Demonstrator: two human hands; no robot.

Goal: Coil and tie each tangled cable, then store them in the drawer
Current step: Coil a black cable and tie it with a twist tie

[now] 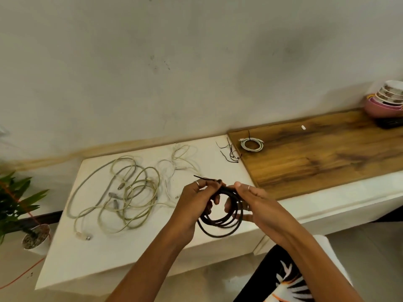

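Observation:
A black cable (pixel 220 225) is wound into a coil and held above the white table (pixel 91 258). My left hand (pixel 196 201) pinches a thin black tie (pixel 204 178) at the top of the coil. My right hand (pixel 250 201) grips the coil's upper right side. A tangle of grey-beige cables (pixel 122 192) lies on the table to the left, with thin white cables (pixel 178 162) behind it. Spare black ties (pixel 231 152) lie at the table's back right. A coiled, tied white cable (pixel 251 145) rests on the wooden top (pixel 327 153).
Stacked bowls (pixel 386 101) stand at the far right of the wooden top, and a small white piece (pixel 303 127) lies near the wall. A potted plant (pixel 19 205) stands left of the table. My patterned-clothed leg (pixel 290 280) is at the bottom right.

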